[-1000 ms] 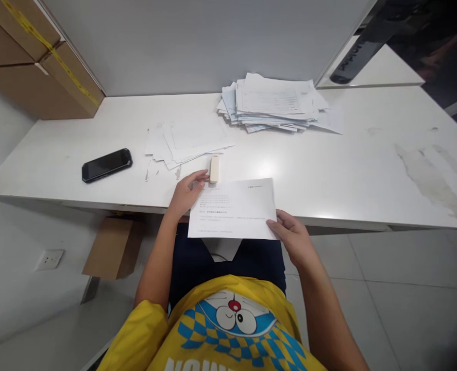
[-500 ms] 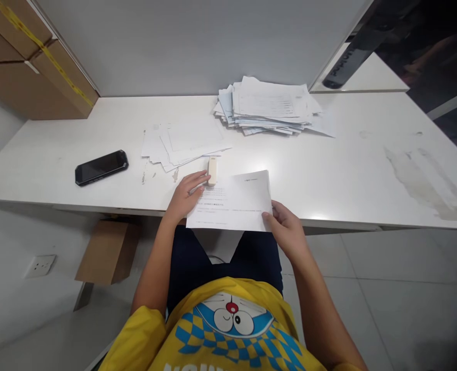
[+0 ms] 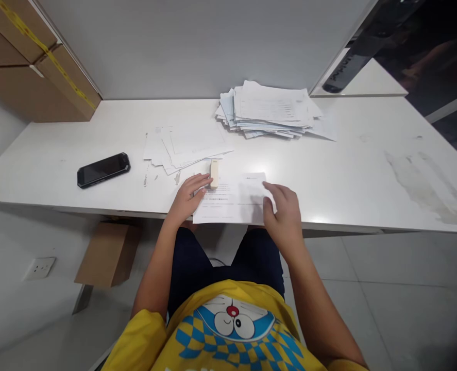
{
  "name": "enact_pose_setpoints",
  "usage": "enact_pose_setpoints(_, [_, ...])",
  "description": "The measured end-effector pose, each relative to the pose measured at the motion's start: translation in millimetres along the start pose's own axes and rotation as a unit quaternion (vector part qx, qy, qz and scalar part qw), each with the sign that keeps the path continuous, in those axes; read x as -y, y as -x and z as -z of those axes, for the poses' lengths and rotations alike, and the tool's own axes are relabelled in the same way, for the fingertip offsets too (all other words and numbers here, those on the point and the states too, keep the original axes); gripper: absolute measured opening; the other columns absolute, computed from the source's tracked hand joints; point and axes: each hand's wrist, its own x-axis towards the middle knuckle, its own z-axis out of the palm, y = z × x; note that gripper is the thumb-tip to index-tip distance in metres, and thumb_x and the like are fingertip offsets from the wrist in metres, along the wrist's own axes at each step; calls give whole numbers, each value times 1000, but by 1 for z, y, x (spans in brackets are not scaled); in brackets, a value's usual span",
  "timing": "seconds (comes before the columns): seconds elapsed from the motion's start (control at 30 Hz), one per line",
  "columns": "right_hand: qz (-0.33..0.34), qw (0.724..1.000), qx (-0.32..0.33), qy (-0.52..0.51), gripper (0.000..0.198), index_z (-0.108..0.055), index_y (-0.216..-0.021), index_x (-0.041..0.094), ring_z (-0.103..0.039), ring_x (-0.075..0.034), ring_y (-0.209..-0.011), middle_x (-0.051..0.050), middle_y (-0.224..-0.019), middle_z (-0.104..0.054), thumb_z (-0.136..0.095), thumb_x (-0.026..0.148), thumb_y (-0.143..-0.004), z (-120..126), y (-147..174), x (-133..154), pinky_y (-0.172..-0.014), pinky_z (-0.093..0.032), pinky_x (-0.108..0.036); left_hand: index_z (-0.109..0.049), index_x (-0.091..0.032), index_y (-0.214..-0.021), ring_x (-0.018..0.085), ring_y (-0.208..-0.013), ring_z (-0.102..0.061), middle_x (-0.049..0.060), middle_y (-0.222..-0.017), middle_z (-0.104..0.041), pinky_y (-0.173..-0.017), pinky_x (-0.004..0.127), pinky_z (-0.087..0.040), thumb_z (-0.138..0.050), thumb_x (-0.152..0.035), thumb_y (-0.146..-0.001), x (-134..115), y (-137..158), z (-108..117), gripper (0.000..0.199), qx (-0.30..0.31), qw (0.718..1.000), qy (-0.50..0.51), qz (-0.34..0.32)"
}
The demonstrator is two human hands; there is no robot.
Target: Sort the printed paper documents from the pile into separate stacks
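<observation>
A printed sheet of paper (image 3: 236, 206) lies on the front of the desk, its lower edge reaching over the desk's edge. On its upper left part is a small cream oblong thing (image 3: 214, 174), possibly a mini stapler. My left hand (image 3: 188, 198) lies over the sheet's left side with fingers stretched out, their tips touching the cream thing. At the sheet's right edge is my right hand (image 3: 284, 211), thumb and fingers apart, holding nothing. Whether its fingertips touch the paper cannot be made out.
A thick, uneven stack of papers (image 3: 272, 108) stands at the back of the white desk (image 3: 352, 175). Several loose sheets (image 3: 191, 144) lie left of it. A black phone (image 3: 103, 170) rests farther left. Cardboard boxes (image 3: 64, 85) fill the back left corner; another box (image 3: 108, 252) is below the desk.
My right hand has let go of the sheet's right edge and moved up, its fingers opening. The sheet now lies flatter. My left hand stays beside the cream thing.
</observation>
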Motion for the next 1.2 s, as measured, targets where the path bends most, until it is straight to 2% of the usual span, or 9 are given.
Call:
enact_pose_setpoints(0.13, [126,988,88,-35,49,-62,-125,28,-58,-27,-109,-11,-114,-65,-34,8,-90,-3,-41,22,-88,-51,-48,-67,-28,-123,22,-139,-44,1,-139,-60,-117,46,-36,-45,-32,-99,0,-2,1,33,-9,1000,-21,-21])
enact_pose_setpoints(0.23, [208,963,170,-33,39,-68,-113,22,-57,-29,-112,-12,-115,-66,-41,9,-88,-19,-76,33,-92,-49,-48,-67,-28,-123,22,-138,-45,1,-138,-61,-116,47,-38,-42,-30,-100,-1,-2,3,34,-9,998,-54,-44])
enact_pose_setpoints(0.33, [234,935,262,-40,35,-69,-102,14,-60,-27,-107,-13,-112,-67,-43,3,-82,-38,-103,28,-88,-51,-43,-68,-28,-122,23,-137,-45,1,-138,-61,-115,49,-39,-42,-25,-99,1,-3,2,34,-24,994,-89,-63])
enact_pose_setpoints(0.4, [231,927,291,-53,40,-68,-100,13,-61,-25,-104,-13,-113,-67,-41,-3,-76,-50,-114,18,-84,-51,-38,-68,-27,-121,23,-136,-45,1,-137,-62,-113,50,-41,-43,-21,-98,5,-4,-3,34,-45,991,-105,-74])
enact_pose_setpoints(0.63, [257,934,238,-70,30,-67,-86,16,-59,-25,-98,-12,-99,-66,-43,0,-78,-74,-105,-5,-78,-50,-36,-69,-21,-115,26,-137,-44,5,-133,-64,-109,50,-45,-41,-2,-88,13,-4,-20,44,-79,967,-204,-134])
enact_pose_setpoints(0.73, [258,935,225,-93,34,-67,-93,16,-58,-25,-105,-13,-107,-66,-41,0,-79,-78,-97,-7,-80,-52,-37,-68,-19,-113,28,-140,-41,6,-137,-61,-108,50,-46,-39,2,-83,11,-5,-21,47,-72,956,-244,-150])
enact_pose_setpoints(0.9, [231,932,241,-141,45,-69,-98,18,-61,-23,-108,-10,-111,-68,-37,-3,-74,-80,-105,-12,-90,-53,-40,-64,-18,-119,28,-124,-56,9,-138,-61,-98,46,-51,-43,0,-80,6,-2,-21,47,-66,947,-271,-157])
enact_pose_setpoints(1.03, [202,945,212,-148,48,-68,-112,22,-57,-23,-120,-6,-122,-67,-37,3,-81,-67,-94,-21,-101,-49,-44,-59,-20,-126,25,-123,-56,6,-142,-57,-100,45,-50,-44,1,-78,5,0,-20,55,-68,953,-253,-152])
enact_pose_setpoints(1.2, [170,965,169,-104,38,-59,-129,27,-54,-25,-126,-6,-132,-63,-41,25,-95,-34,-34,-16,-105,-48,-47,-56,-21,-131,24,-126,-55,6,-143,-56,-104,43,-48,-42,0,-79,3,3,-19,57,-65,961,-227,-142])
